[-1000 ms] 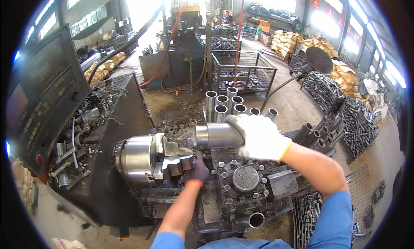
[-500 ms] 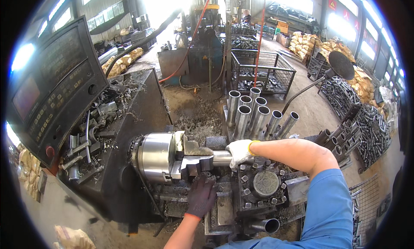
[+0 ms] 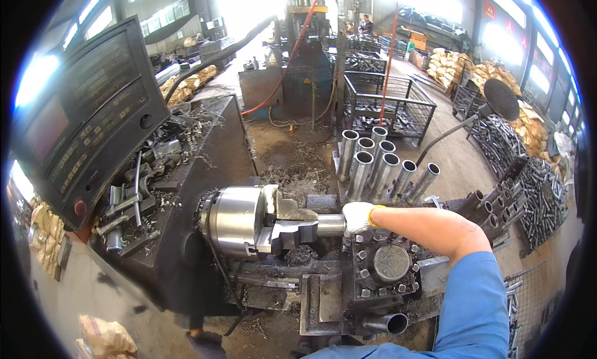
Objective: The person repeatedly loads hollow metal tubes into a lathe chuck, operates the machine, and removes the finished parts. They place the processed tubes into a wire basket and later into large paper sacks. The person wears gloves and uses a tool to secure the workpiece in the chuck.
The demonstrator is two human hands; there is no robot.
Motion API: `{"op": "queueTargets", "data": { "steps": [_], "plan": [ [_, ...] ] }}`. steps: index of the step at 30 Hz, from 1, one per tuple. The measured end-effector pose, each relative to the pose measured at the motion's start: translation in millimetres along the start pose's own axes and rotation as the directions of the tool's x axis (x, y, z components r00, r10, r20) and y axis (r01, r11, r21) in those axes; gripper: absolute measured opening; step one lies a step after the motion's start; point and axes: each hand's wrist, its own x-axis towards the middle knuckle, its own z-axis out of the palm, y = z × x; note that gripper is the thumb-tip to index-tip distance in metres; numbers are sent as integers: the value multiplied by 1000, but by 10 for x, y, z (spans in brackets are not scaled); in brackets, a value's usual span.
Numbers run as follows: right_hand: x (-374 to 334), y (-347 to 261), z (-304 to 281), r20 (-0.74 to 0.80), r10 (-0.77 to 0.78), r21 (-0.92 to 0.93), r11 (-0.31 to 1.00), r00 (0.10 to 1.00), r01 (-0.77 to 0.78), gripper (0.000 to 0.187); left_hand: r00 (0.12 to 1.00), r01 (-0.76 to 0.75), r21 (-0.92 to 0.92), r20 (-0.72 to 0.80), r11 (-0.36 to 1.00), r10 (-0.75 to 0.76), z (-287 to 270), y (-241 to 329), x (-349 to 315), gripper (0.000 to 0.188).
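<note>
Head: toolpost [image 3: 390, 263] near held tube [image 3: 331, 225]

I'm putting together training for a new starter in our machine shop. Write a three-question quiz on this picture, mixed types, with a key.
1. Multiple choice: the right hand grips a metal tube whose left end is at which thing?
A) the red hose
B) the chuck
C) the wire basket

2. True or false: in the picture, the control panel is to the right of the chuck.

3. Count: how many shiny tubes stand on end in the cluster just beyond the right hand?

Key:
1. B
2. False; the control panel is to the chuck's left.
3. Eight are visible.
</note>
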Motion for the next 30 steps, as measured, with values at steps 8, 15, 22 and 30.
{"op": "queueTargets", "data": {
  "steps": [8, 15, 22, 30],
  "plan": [
    [193, -353, 62, -424, -214, 143, 944, 880, 298, 75, 949, 164, -28, -269, 986, -165, -153, 307, 255, 59],
    [245, -382, -84, -151, -230, -47, 973, 961, 226, 59, 915, 384, 40, -151, 923, -374, -294, 603, 255, 55],
    [-223, -586, -266, -262, -112, -101, 991, 959, 88, 64, 988, -25, 242, -142, 970, 61, -328, 194, 350, 47],
    [-2538, -740, 637, -903, -30, 104, 953, 428, 286, 38, 324, -730, 683, 370, -18, 871, 1237, 1214, -876, 47]
  ]
}}
